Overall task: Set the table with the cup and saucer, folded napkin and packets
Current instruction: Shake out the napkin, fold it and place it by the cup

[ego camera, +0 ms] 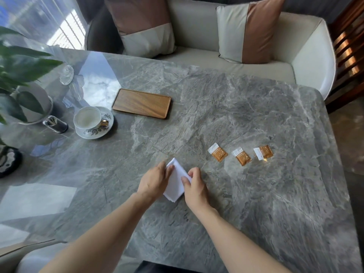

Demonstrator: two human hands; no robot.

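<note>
A white napkin (pixel 175 184) lies partly folded on the grey marble table (pixel 216 115), near the front middle. My left hand (pixel 154 181) rests flat on its left side, pressing it down. My right hand (pixel 194 186) pinches its right edge between thumb and fingers. A white cup (pixel 87 117) with a gold handle stands on a floral saucer (pixel 94 133) at the left. Three orange and white packets lie in a row to the right of the napkin: one packet (pixel 217 152), a second packet (pixel 241 156), a third packet (pixel 263 152).
A wooden tray (pixel 141 103) lies behind the cup. A potted plant (pixel 21 79), a glass (pixel 66 74) and a small dark shaker (pixel 55 124) crowd the left side. A cream sofa (pixel 236 62) with two cushions stands beyond the table's far edge.
</note>
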